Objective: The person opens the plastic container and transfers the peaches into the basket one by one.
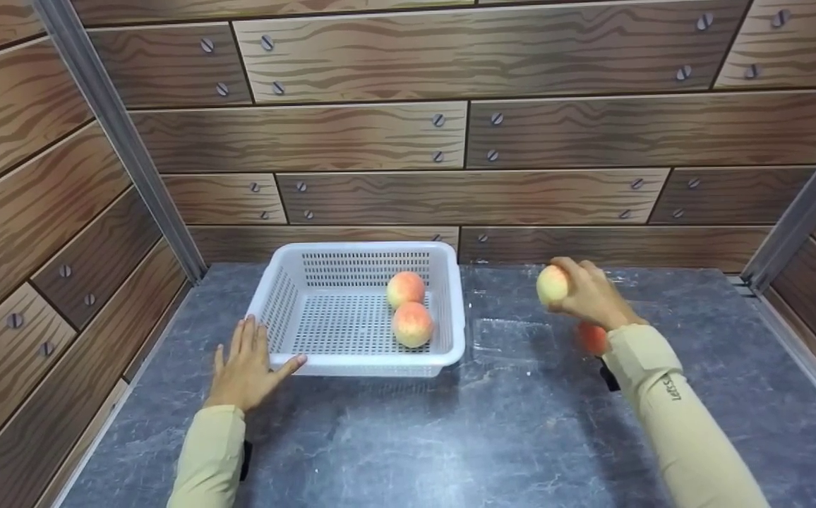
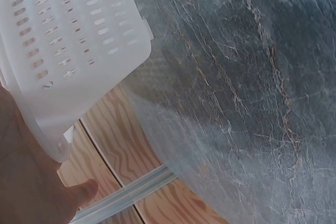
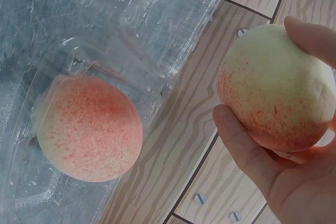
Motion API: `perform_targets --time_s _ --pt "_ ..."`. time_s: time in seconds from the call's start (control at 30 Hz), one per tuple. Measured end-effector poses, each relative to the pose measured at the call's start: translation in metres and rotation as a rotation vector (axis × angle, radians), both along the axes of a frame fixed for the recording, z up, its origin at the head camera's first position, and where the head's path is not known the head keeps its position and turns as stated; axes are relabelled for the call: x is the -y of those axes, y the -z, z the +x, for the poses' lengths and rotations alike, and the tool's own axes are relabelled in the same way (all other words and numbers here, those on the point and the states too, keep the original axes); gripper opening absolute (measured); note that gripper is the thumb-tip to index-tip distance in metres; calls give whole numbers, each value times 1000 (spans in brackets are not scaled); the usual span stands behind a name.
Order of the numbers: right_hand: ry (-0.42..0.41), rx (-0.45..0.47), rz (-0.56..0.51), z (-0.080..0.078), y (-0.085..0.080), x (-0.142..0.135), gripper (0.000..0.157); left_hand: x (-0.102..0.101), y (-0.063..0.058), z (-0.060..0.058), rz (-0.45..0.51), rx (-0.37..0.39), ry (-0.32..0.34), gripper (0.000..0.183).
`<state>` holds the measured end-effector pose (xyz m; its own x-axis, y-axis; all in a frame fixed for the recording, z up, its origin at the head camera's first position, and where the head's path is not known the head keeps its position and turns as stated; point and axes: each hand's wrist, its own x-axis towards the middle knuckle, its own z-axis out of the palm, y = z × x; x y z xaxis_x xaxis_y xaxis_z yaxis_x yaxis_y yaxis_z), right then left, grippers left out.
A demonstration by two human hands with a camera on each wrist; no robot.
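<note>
My right hand (image 1: 590, 293) grips a pale yellow peach (image 1: 553, 285) in the air, right of the basket. In the right wrist view, the fingers curl round this peach (image 3: 278, 90), which has red speckles low on its side. A second, redder peach (image 3: 90, 128) lies in a clear plastic tray (image 3: 84, 59); in the head view my right wrist partly covers that peach (image 1: 592, 339). My left hand (image 1: 247, 367) rests at the near left corner of a white perforated basket (image 1: 358, 364), fingers extended along its side. Two red-yellow peaches (image 1: 406, 289) sit touching at the basket's right side.
Under everything is a dark grey marbled tabletop (image 1: 380, 437). Wood-print panels (image 1: 380, 134) wall off the back and both sides, with metal strips (image 1: 126, 141) at the corners. The clear tray is hard to make out against the table in the head view.
</note>
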<state>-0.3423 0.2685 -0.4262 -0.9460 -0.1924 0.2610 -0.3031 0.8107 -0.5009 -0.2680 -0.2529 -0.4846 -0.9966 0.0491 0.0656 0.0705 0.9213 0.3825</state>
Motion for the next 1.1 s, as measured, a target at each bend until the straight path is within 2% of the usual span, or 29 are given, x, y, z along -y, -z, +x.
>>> perform_targets --time_s 0.47,0.77,1.1 --pt "-33 -3 -30 0 -2 19 75 -1 2 0 11 -7 -1 107" --pt "-44 -26 -6 -3 -5 28 73 -1 1 0 16 -2 4 107" --pt "-61 -19 -8 -1 2 38 74 -1 0 0 6 2 4 106"
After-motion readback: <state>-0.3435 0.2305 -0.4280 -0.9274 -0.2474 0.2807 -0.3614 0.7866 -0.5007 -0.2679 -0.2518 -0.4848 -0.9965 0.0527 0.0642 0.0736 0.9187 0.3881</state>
